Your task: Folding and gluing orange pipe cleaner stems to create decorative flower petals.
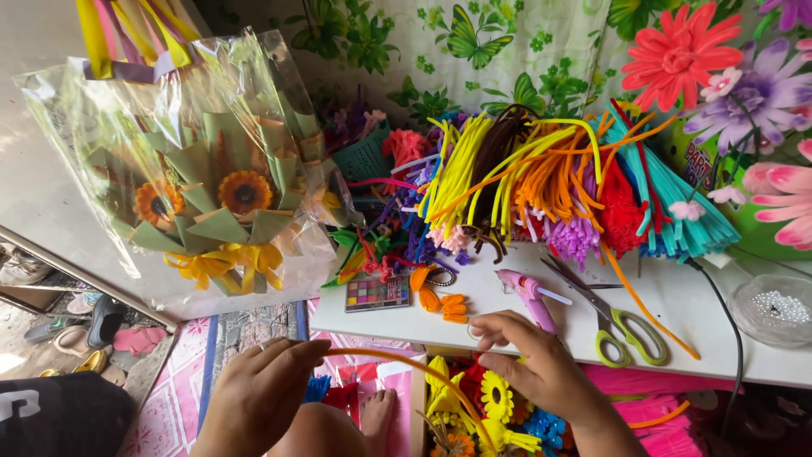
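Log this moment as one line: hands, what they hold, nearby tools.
left hand: pinches orange pipe cleaner | right hand: pinches its other end | nearby on white table: pink glue gun, green-handled scissors

pink glue gun (529, 292), green-handled scissors (611, 322), wrapped bouquet (211, 199)

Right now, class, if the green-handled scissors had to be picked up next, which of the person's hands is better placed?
Probably the right hand: it rests at the white table's edge, close to the scissors. The left hand pinches the orange pipe cleaner's far end, off the table.

Glue gun (529, 296) left of scissors (611, 317), on table (694, 309)
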